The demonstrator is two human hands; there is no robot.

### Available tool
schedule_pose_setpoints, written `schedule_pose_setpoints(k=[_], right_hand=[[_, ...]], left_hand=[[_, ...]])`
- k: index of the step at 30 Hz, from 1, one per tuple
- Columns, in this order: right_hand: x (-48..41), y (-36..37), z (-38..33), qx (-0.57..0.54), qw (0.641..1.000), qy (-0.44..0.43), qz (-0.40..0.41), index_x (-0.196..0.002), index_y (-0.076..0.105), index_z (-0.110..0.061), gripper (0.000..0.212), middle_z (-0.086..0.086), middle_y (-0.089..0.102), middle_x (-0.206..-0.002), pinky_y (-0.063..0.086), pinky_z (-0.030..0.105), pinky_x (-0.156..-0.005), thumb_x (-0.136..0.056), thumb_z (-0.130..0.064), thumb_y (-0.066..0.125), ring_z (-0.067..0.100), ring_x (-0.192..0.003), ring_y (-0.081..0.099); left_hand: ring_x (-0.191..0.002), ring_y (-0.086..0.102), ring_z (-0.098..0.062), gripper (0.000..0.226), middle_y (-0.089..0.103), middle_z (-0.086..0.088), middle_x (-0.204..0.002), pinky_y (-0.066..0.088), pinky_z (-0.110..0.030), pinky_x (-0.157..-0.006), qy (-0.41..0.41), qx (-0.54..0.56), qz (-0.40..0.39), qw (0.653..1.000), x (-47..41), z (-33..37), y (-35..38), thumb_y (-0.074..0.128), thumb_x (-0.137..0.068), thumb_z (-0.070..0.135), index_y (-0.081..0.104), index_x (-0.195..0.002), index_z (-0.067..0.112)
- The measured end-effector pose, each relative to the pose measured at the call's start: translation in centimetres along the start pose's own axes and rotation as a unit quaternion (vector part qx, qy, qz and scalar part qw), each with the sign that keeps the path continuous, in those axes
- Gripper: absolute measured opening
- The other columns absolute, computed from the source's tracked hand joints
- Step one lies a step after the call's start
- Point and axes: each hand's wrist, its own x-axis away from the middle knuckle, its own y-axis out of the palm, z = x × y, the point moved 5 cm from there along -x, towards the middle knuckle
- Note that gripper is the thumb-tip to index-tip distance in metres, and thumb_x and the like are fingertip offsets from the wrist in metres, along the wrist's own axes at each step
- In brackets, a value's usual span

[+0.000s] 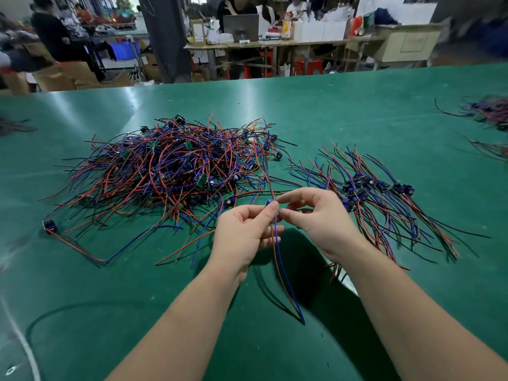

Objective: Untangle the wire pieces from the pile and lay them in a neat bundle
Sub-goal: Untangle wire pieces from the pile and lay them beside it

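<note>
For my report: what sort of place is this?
Probably an electronics assembly workshop: a green work table holds a tangled wire pile and a sorted bundle, with cardboard boxes behind.

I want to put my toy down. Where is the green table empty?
Bare: far strip behind the tangled wire pile, and the near right corner. Crowded between pile and sorted bundle, where left hand and right hand pinch a wire piece.
</note>
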Motion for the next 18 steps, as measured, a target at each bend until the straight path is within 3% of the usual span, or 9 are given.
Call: schedule_pose_setpoints(k=[4,9,11,14,16,18], right_hand=[[-0.14,-0.41,-0.08,0.005,1.0,-0.012,0.021,-0.076,0.07,-0.026,0.025,-0.003,0.057,-0.065,0.042,0.027,-0.063,-0.08,-0.001,0.072,0.012,-0.062,0.046],[-0.26,-0.25,-0.37,-0.037,0.998,-0.026,0.033,-0.076,0.071,-0.022,0.016,-0.008,0.061,-0.059,0.044,0.024,-0.06,-0.085,-0.01,0.068,0.008,-0.058,0.05],[-0.19,-0.28,-0.42,-0.038,0.998,-0.035,0.04,-0.074,0.071,-0.022,0.011,-0.006,0.066,-0.062,0.05,0.033,-0.062,-0.084,-0.018,0.07,0.011,-0.061,0.055],[-0.12,-0.32,-0.44,-0.003,0.998,-0.043,0.035,-0.074,0.073,-0.02,0.005,0.0,0.072,-0.071,0.055,0.048,-0.076,-0.079,-0.021,0.075,0.027,-0.068,0.063],[-0.19,-0.4,-0.42,0.018,0.998,-0.045,0.032,-0.075,0.073,-0.019,0.005,0.003,0.073,-0.073,0.057,0.047,-0.077,-0.075,-0.02,0.078,0.03,-0.074,0.068],[-0.24,-0.49,-0.47,0.043,0.998,-0.047,0.021,-0.073,0.073,-0.024,0.009,0.001,0.073,-0.072,0.058,0.04,-0.074,-0.074,-0.017,0.078,0.02,-0.069,0.069]], left_hand=[[-0.055,0.065,-0.012,0.016,0.071,-0.001,-0.07,0.054,-0.023,-0.05,0.007,0.014,0.007,1.0,0.07,-0.03,0.1,0.07,-0.083,0.019,0.064,-0.087,0.005],[-0.053,0.063,-0.013,0.015,0.069,-0.003,-0.069,0.054,-0.025,-0.051,0.023,-0.008,0.002,1.0,0.27,-0.16,0.34,0.072,-0.08,0.018,0.066,-0.085,0.006],[-0.056,0.062,-0.014,0.011,0.07,-0.004,-0.07,0.056,-0.029,-0.057,0.056,-0.058,0.003,0.997,0.21,-0.12,0.25,0.074,-0.08,0.018,0.068,-0.082,0.008],[-0.055,0.061,-0.014,0.009,0.07,0.0,-0.065,0.058,-0.04,-0.065,0.111,-0.154,0.003,0.982,0.19,0.05,0.33,0.076,-0.08,0.02,0.07,-0.076,0.016],[-0.058,0.065,-0.018,0.011,0.071,0.001,-0.066,0.059,-0.046,-0.068,0.135,-0.212,0.0,0.968,0.34,0.12,0.45,0.077,-0.078,0.026,0.071,-0.077,0.017],[-0.063,0.069,-0.019,0.017,0.072,0.001,-0.07,0.058,-0.04,-0.07,0.162,-0.283,0.0,0.945,0.54,0.32,0.49,0.069,-0.076,0.032,0.072,-0.084,0.018]])
